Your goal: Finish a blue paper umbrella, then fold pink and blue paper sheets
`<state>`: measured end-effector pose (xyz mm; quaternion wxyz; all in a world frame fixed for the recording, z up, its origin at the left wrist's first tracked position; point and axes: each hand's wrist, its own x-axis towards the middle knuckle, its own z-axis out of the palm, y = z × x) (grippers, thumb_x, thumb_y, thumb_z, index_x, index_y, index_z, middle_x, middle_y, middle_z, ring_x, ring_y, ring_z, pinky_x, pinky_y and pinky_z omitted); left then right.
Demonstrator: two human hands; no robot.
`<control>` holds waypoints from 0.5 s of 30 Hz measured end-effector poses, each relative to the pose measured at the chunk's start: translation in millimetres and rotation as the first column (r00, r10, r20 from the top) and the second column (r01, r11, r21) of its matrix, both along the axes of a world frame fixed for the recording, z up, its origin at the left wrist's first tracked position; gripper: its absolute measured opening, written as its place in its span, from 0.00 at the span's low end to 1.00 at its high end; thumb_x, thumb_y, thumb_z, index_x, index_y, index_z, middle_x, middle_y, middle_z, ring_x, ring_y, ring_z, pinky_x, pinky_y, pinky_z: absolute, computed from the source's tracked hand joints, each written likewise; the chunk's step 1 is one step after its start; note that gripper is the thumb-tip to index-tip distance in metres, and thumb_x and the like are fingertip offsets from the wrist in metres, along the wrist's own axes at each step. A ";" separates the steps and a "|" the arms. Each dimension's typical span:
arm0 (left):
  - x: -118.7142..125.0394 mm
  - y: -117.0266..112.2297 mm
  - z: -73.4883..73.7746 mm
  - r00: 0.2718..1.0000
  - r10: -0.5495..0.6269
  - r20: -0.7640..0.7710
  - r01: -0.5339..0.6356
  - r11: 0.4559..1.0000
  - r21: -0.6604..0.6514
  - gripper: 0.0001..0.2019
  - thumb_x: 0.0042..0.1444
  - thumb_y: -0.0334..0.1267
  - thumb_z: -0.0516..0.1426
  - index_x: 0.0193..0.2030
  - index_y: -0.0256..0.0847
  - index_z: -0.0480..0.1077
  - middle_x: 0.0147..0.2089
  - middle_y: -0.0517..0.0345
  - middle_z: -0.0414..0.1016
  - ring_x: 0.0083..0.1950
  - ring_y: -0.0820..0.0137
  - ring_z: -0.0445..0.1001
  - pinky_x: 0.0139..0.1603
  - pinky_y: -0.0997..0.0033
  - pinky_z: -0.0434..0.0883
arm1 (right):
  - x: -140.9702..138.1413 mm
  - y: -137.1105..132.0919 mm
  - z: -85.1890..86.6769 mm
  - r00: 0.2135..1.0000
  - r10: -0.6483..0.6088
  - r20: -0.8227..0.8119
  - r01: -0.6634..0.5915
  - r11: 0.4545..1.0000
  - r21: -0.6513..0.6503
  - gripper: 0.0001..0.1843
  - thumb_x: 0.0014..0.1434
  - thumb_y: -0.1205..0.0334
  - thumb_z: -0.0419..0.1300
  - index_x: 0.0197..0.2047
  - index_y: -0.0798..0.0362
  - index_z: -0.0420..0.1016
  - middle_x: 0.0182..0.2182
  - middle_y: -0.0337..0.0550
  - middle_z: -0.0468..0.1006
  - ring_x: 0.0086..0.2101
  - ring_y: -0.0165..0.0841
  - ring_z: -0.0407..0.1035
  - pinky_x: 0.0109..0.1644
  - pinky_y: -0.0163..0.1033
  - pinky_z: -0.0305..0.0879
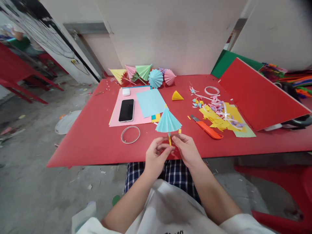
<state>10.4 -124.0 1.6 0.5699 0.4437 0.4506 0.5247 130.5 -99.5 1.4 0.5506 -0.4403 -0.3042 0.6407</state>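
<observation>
The red worktop (pixel 97 139) carries a leaning board (pixel 258 94), a pink sheet (pixel 119 97), a blue sheet (pixel 151 102), a heap of scraps (pixel 219 113) and a back row of pleated paper umbrellas (pixel 146 74) that look finished. At the near edge, the left hand (pixel 154 159) and right hand (pixel 186 149) each pinch their fingers on the yellow stick (pixel 170 139) of a light-blue umbrella (pixel 168 122), held upright over the worktop. Its canopy is already pleated and spread. The stick end seems to be the part in work. A knife (pixel 207 129) lies apart.
</observation>
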 end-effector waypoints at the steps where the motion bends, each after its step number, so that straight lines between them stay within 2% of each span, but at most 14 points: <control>1: 0.5 0.7 0.4 0.999 -0.004 0.035 0.005 1.000 -0.023 0.14 0.50 0.37 0.62 0.43 0.40 0.66 0.29 0.60 0.76 0.32 0.71 0.76 0.37 0.72 0.74 | 0.7 0.6 -1.0 1.000 0.002 -0.019 -0.002 1.000 0.001 0.10 0.45 0.54 0.67 0.29 0.51 0.79 0.27 0.39 0.78 0.29 0.30 0.70 0.35 0.36 0.66; 7: -1.5 3.8 -2.0 0.995 -0.069 0.067 0.076 0.993 -0.095 0.13 0.50 0.37 0.62 0.43 0.38 0.70 0.29 0.58 0.77 0.33 0.71 0.76 0.40 0.71 0.73 | 1.1 4.2 -5.4 0.998 0.018 -0.067 -0.018 1.000 0.005 0.08 0.44 0.57 0.68 0.30 0.49 0.79 0.29 0.39 0.80 0.35 0.31 0.72 0.43 0.38 0.65; 11: 0.3 4.4 -4.2 0.998 -0.035 0.054 0.043 0.988 -0.148 0.13 0.46 0.39 0.64 0.40 0.38 0.73 0.28 0.59 0.77 0.33 0.69 0.77 0.41 0.70 0.74 | -2.9 4.6 -4.7 0.999 -0.014 -0.052 0.013 1.000 -0.023 0.08 0.42 0.59 0.69 0.28 0.49 0.78 0.29 0.38 0.79 0.34 0.31 0.71 0.41 0.37 0.65; 15: 3.1 4.5 -4.7 1.000 -0.006 0.019 0.010 0.983 -0.185 0.12 0.45 0.42 0.64 0.35 0.37 0.75 0.31 0.57 0.78 0.34 0.66 0.78 0.40 0.67 0.75 | -5.6 3.7 -2.3 0.995 -0.017 -0.096 0.011 0.998 -0.059 0.08 0.41 0.59 0.69 0.26 0.51 0.77 0.28 0.38 0.78 0.31 0.29 0.70 0.37 0.35 0.64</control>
